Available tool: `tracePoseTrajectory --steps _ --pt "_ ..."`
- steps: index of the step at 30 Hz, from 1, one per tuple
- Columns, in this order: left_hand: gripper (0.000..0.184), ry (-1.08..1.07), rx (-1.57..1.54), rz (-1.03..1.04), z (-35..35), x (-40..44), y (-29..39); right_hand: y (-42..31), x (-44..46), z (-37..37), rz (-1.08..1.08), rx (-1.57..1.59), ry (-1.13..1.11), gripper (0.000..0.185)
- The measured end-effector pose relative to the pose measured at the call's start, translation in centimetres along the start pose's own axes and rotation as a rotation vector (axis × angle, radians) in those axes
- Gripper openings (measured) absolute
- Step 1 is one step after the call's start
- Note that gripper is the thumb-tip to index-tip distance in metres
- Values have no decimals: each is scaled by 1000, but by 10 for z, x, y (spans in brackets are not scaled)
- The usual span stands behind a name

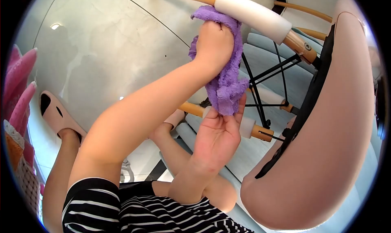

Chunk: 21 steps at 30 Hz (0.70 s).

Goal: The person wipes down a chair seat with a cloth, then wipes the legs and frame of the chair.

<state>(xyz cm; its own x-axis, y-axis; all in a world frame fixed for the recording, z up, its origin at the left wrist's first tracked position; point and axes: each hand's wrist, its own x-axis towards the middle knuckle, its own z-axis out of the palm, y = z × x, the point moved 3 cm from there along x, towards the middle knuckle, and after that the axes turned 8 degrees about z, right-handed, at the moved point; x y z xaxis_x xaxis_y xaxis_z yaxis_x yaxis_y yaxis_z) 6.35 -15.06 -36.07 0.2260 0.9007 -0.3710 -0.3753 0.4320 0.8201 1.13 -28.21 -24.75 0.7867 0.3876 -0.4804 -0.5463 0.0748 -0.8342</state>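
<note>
A fluffy purple cloth (pixel 228 84) hangs beside an upturned chair, its top edge touching the white sleeve (pixel 252 15) on a wooden leg. My left hand (pixel 216 39) is closed around the upper part of the cloth, knuckles up. Below it, my right hand (pixel 220 137) has its palm turned up and its fingers curled at the cloth's lower end; some fingertips are hidden behind the fabric. Close behind that hand is a second wooden leg (pixel 262 133) with a white sleeve. The chair's pink seat (pixel 317 139) lies tilted on the right.
Black crossed metal rods (pixel 271 76) run between the chair legs. Light blue padded surfaces (pixel 264 45) are behind the chair. My pink slippers (pixel 61 111) stand on the glossy tiled floor (pixel 102 37). At the left edge are pink petal-like pieces (pixel 20 82).
</note>
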Motion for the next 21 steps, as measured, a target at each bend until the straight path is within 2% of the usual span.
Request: tracePoseTrajectory --steps 1,2,5,8,11,12,15,18,21 --pt "40 28 43 15 2 -2 1 0 0 -2 2 -3 2 44" --pt "39 50 -119 26 5 -3 1 -1 0 -3 3 -6 4 44" --pt "36 -16 -526 -164 6 -10 13 -1 6 -10 22 13 24 43" --pt "31 -163 -679 -324 4 -12 10 1 1 -6 68 96 -10 43" --pt "26 -216 -1563 -766 10 -9 12 3 0 -7 110 108 72 43" --pt "22 -269 -1420 -611 3 -8 12 3 1 -7 106 94 68 43" --pt "22 -221 -1068 -545 -8 -7 7 5 8 -12 88 67 19 43" --pt "24 -251 -1074 -471 -14 1 2 6 6 -12 99 76 9 43" --pt "24 -242 -1305 -617 -11 -6 7 6 5 -10 111 72 -8 42"
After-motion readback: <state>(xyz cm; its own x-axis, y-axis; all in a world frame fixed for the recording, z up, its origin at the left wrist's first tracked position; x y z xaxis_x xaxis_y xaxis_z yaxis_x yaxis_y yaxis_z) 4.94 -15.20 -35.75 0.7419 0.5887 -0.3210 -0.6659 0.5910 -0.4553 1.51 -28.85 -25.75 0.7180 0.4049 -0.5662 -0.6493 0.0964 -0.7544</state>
